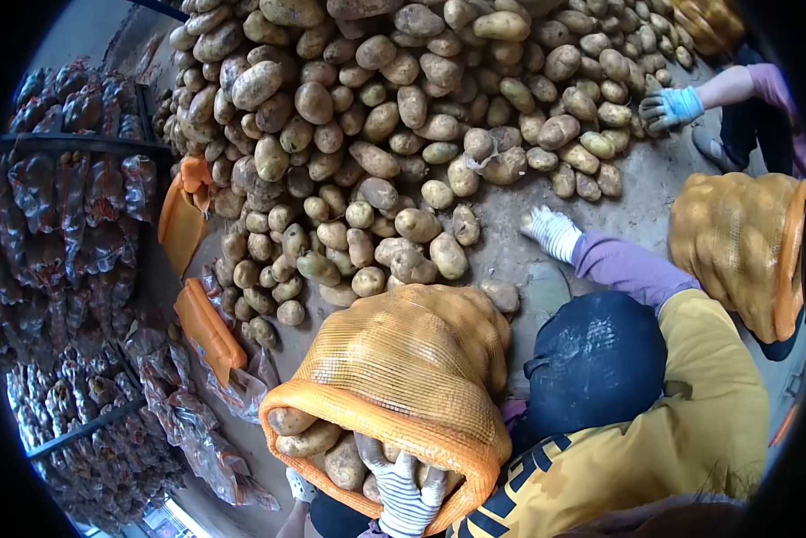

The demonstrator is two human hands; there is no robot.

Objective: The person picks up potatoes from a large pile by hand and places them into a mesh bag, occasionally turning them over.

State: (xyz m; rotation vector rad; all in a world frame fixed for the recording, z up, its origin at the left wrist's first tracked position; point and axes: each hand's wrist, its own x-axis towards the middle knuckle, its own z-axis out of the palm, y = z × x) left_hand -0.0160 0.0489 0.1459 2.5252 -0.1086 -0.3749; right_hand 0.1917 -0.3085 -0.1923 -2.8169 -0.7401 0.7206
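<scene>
An orange mesh sack full of potatoes lies in front of me, its folded mouth facing me. My right hand, in a striped glove with greyish fingers, reaches over the near rim into the mouth. Its spread fingers rest against the potatoes inside. Low on the left, my left hand, in a pale spotted glove, is beside the sack's lower rim. Its fingers are partly hidden there.
A big heap of potatoes covers the floor ahead. Close on my right bends a person in a dark cap, one gloved hand near the heap. Another filled sack and gloved hand are farther right. Plastic-wrapped bundles line the left.
</scene>
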